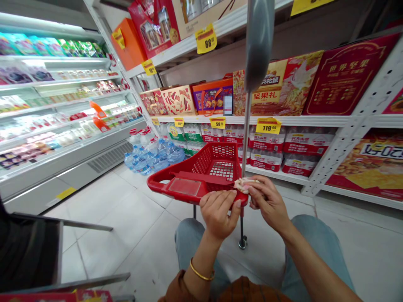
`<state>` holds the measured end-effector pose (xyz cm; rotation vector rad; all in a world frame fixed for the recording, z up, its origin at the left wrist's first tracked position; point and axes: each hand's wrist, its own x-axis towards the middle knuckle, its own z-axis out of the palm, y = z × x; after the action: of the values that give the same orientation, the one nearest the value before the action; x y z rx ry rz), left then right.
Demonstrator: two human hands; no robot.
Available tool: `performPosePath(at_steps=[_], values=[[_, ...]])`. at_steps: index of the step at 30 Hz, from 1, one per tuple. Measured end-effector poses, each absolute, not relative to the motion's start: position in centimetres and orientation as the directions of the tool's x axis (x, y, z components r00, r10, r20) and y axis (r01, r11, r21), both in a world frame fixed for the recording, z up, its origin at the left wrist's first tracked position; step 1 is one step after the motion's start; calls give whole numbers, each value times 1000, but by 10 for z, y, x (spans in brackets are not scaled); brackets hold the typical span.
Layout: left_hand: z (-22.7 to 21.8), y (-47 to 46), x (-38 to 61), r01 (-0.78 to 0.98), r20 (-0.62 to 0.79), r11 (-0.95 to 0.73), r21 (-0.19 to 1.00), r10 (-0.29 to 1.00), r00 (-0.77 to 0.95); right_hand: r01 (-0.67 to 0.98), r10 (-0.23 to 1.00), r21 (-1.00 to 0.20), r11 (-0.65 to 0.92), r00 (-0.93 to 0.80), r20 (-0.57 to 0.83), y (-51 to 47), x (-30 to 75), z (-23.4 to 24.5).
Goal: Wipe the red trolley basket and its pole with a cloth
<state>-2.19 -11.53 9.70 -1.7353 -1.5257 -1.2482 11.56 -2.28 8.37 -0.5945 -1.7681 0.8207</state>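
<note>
A red plastic shopping cart (189, 187) with a grid-walled basket stands right in front of my knees. My left hand (219, 212) is wrapped over the near right corner of its handle, fingers on top and thumb at the edge. My right hand (267, 201) pinches a crumpled pale cloth (244, 184) against the handle's right end, beside the foot of an upright metal pole (248, 134). Part of the cloth is hidden under my right fingers. The pole rises from the cart's right side to a wide, blurred grey top close to the camera.
White shelves (333, 121) with gift boxes (349, 75) and packs of bottled water (267, 159) stand ahead. Large water bottles (154, 155) sit on the floor at left, near a chilled display case (78, 159). A dark metal-framed object (31, 251) is at lower left.
</note>
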Motion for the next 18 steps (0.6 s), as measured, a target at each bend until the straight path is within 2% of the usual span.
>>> performPosePath(at_steps=[4,18], values=[[98,-116,-22,956,872,-225,188,486,-57,-62,686,-753,655,-369,627,-36,115,85],[101,-117,-21,950,870,-239,200,490,-59,-46,776,-832,553,-335,534,-8,121,63]])
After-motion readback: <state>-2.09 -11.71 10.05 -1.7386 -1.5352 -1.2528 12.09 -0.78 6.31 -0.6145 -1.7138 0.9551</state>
